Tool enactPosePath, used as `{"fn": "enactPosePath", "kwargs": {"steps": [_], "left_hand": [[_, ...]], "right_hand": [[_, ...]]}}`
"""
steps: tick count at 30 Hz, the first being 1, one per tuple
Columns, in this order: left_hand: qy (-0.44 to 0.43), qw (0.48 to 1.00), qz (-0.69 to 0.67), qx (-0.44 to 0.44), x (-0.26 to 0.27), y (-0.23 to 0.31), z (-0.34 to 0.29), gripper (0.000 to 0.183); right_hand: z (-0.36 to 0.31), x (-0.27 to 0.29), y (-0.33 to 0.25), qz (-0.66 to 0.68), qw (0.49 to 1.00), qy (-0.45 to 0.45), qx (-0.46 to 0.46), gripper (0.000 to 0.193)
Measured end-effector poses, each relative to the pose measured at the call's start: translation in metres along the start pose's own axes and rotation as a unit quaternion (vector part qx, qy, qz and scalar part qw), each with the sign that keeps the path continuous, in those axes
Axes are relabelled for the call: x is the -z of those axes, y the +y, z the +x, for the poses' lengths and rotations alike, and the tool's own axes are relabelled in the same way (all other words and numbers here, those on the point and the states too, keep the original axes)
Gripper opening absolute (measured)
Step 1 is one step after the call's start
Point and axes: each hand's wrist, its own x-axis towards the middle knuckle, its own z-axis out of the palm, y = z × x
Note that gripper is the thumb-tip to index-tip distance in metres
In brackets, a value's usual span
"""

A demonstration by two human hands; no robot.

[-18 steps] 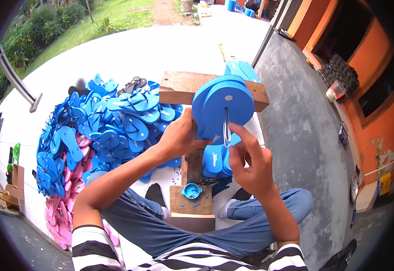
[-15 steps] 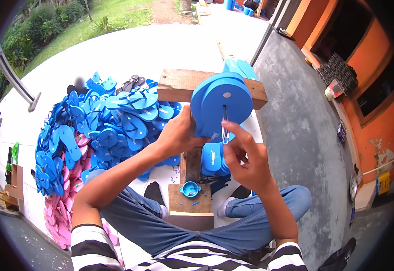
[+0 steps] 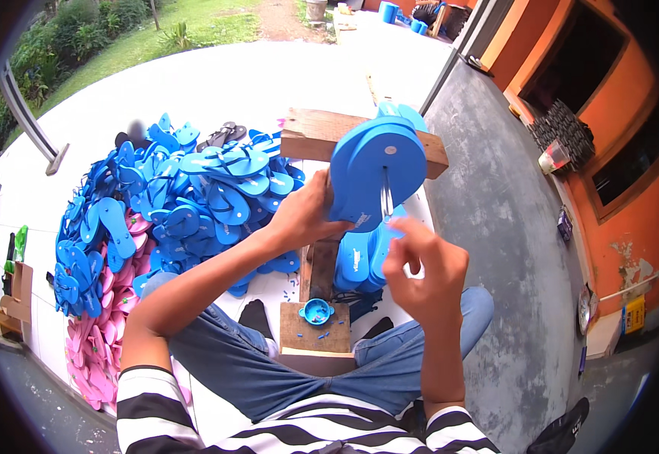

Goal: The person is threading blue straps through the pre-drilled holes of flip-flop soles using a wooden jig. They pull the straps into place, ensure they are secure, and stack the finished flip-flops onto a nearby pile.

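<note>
My left hand (image 3: 304, 212) is closed round the edge of a stack of blue flip-flop soles (image 3: 363, 178), held upright against a wooden crossbeam (image 3: 322, 135). A thin, shiny metal wire tool (image 3: 387, 198) sticks out of the front sole's face, below a small round white mark. At the tool's lower end, my right hand (image 3: 431, 268) has its fingers curled in a pinch. The fingertips partly hide that end. A wooden post (image 3: 317, 268) runs down from the beam toward a small blue bowl (image 3: 317, 311) holding little blue bits.
A large heap of blue flip-flops (image 3: 167, 197) spreads at my left, with pink flip-flops (image 3: 99, 340) along its near side. More blue soles (image 3: 353, 261) stand below the beam, by dark straps (image 3: 363, 303). The bowl rests on a wooden board (image 3: 291, 333) between my legs.
My right hand has drawn down and slightly right along with the tool's end. The left hand keeps its hold on the soles. The whole view has shifted slightly.
</note>
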Motion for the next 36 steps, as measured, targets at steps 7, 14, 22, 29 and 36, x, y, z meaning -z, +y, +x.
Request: {"fn": "enactPosePath", "kwargs": {"steps": [7, 14, 22, 29, 36], "left_hand": [[-0.006, 1.000, 0.025, 0.007, -0.004, -0.005, 0.000, 0.091], [0.060, 0.996, 0.019, -0.064, -0.007, -0.021, -0.004, 0.093], [0.028, 1.000, -0.005, -0.009, -0.010, -0.023, 0.003, 0.101], [0.044, 0.998, -0.015, -0.050, -0.015, -0.035, 0.007, 0.103], [0.028, 0.998, -0.025, -0.042, -0.012, -0.031, 0.003, 0.102]], "right_hand": [[-0.019, -0.019, 0.014, 0.112, 0.991, -0.011, -0.066, 0.045], [-0.060, -0.066, 0.061, 0.259, 0.872, 0.254, -0.330, 0.044], [-0.162, -0.217, 0.050, 0.079, 0.937, 0.015, -0.340, 0.073], [-0.188, -0.256, 0.019, -0.190, 0.918, -0.159, -0.308, 0.086], [-0.215, -0.254, 0.006, -0.278, 0.902, -0.220, -0.248, 0.081]]}}
